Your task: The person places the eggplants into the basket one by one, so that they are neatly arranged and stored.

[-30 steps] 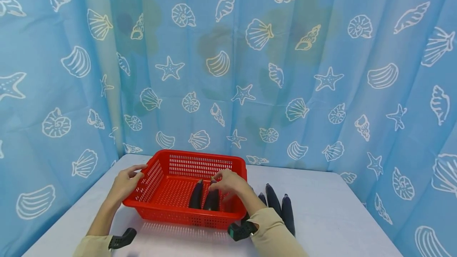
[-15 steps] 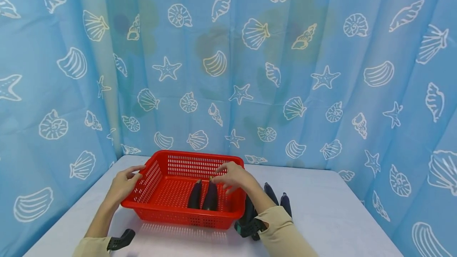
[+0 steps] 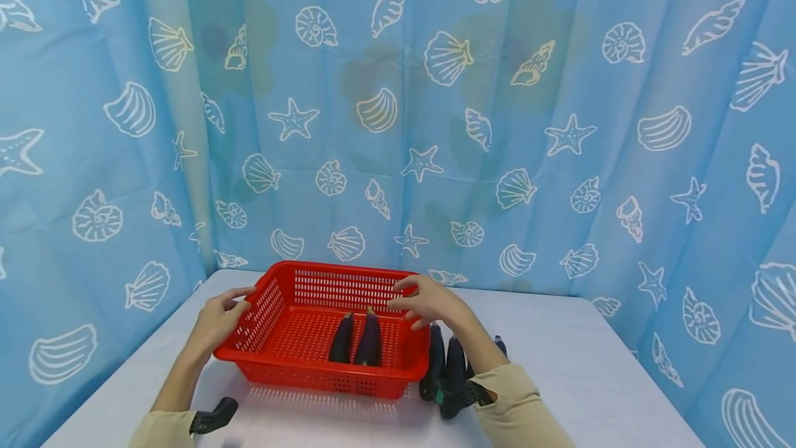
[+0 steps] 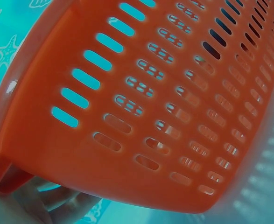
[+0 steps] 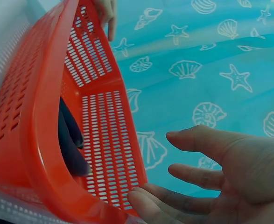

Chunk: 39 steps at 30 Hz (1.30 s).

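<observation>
A red plastic basket (image 3: 323, 377) with slotted walls stands on the table, holding two dark purple eggplants (image 3: 341, 341) side by side. My left hand (image 3: 216, 322) grips the basket's left rim, and in the left wrist view its fingers (image 4: 66, 201) show partly behind the corner. Above the right rim, my right hand (image 3: 432, 301) has its fingers spread and relaxed with nothing between them. In the right wrist view this hand (image 5: 221, 179) appears beside the rim; whether a fingertip touches it I cannot tell. Several more eggplants (image 3: 437, 358) lie right of the basket, partly hidden by my right forearm.
A white cloth covers the table (image 3: 578, 365). Behind and at the sides hangs a blue curtain (image 3: 373, 123) with white shell prints. Black wrist devices (image 3: 213, 417) sit on both forearms.
My right hand has let go of the right-hand eggplant in the basket and moved up and right to above the rim. The left hand has stayed on the rim.
</observation>
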Tool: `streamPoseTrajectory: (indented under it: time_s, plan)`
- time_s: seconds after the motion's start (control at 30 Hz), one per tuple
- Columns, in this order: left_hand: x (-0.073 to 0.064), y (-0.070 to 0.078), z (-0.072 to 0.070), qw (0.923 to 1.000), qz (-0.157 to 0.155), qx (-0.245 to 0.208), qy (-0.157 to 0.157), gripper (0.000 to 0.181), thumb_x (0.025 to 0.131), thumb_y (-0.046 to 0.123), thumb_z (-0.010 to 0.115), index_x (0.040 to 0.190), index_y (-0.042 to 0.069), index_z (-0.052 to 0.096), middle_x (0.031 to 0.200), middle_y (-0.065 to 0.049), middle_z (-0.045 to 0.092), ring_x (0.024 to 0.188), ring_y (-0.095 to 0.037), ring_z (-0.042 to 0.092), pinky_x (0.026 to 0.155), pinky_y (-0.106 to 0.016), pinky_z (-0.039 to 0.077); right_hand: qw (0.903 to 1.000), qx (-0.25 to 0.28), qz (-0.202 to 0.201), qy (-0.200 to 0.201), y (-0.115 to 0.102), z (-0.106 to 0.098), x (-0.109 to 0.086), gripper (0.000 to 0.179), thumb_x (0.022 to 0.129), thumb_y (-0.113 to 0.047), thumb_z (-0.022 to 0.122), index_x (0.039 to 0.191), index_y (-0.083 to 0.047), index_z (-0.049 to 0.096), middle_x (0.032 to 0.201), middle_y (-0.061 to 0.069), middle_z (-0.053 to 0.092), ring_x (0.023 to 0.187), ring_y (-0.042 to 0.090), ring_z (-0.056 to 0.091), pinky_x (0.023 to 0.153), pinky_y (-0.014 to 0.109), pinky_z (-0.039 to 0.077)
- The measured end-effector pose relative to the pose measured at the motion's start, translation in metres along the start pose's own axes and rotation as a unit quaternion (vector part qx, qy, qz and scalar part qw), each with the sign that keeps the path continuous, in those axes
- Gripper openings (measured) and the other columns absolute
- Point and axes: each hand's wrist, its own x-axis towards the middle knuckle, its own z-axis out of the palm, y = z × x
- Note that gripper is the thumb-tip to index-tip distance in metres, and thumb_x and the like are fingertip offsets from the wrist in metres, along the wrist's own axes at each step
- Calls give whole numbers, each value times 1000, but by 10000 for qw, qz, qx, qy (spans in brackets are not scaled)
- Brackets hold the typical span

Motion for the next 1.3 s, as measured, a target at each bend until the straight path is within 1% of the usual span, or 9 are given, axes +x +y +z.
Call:
streamPoseTrajectory:
  time_s: [0.17, 0.23, 0.4, 0.53, 0.67, 0.87, 1.03, 1.13, 1.3]
  plan:
    - [0, 0, 0, 10000, -32, 2, 12, 46, 101, 22, 47, 145, 7, 46, 130, -31, 56, 99, -32, 67, 74, -39, 62, 9998, 118, -101, 100, 6, -8, -5, 56, 86, -25, 74, 135, -4, 54, 118, 19, 65, 95, 35, 70, 68, 36, 62]
    - [0, 0, -1, 10000, -36, 0, 10, 46, 101, 22, 47, 145, 7, 46, 130, -31, 56, 99, -32, 67, 74, -39, 62, 9997, 157, -120, 126, 8, -11, -7, 56, 86, -25, 74, 134, -5, 54, 120, 19, 65, 96, 35, 70, 68, 36, 62]
    - [1, 0, -1, 10000, 40, 73, 46, 46, 101, 21, 48, 144, 5, 47, 125, -31, 58, 94, -29, 68, 73, -38, 62, 9991, 332, -6, 250, 14, -16, -10, 56, 85, -25, 75, 134, -7, 55, 118, 16, 66, 90, 29, 70, 68, 36, 62]
    - [1, 0, 0, 9999, 37, 104, 61, 45, 101, 21, 48, 143, 5, 47, 124, -30, 59, 90, -25, 68, 72, -38, 62, 9987, 349, 50, 367, 20, -20, -14, 58, 83, -25, 76, 134, -7, 54, 115, 16, 66, 86, 25, 70, 67, 37, 62]
    - [0, 0, 0, 9999, 24, 97, 41, 46, 101, 21, 48, 144, 5, 47, 125, -31, 59, 91, -26, 69, 72, -38, 62, 9984, 357, 115, 421, 28, -24, -19, 59, 84, -25, 75, 135, -6, 54, 116, 17, 67, 85, 26, 70, 67, 37, 63]
    - [0, 0, 0, 10000, 13, 72, 26, 46, 101, 22, 48, 144, 6, 47, 126, -31, 58, 92, -27, 69, 73, -38, 62, 9982, 259, 231, 489, 42, -29, -23, 58, 85, -28, 75, 135, -8, 55, 119, 16, 68, 85, 24, 70, 69, 39, 63]
    - [-1, 0, 0, 10000, -13, 57, 18, 46, 101, 21, 48, 144, 6, 46, 126, -31, 58, 91, -26, 69, 72, -38, 62, 9979, 133, 361, 524, 52, -32, -27, 57, 85, -30, 74, 135, -8, 55, 122, 17, 67, 85, 22, 69, 69, 37, 62]
    - [-1, 0, -1, 10000, -21, 47, 11, 46, 101, 21, 48, 144, 5, 46, 126, -31, 58, 92, -26, 69, 72, -38, 62, 9978, 17, 383, 548, 57, -35, -29, 58, 85, -30, 75, 135, -8, 55, 121, 17, 68, 82, 19, 69, 68, 36, 62]
    - [-1, 1, -1, 10000, -18, 55, 13, 46, 101, 21, 48, 144, 6, 46, 126, -31, 58, 91, -25, 69, 72, -38, 62, 9973, -105, 410, 601, 68, -37, -32, 58, 85, -28, 75, 135, -8, 55, 120, 16, 68, 87, 25, 70, 67, 35, 62]
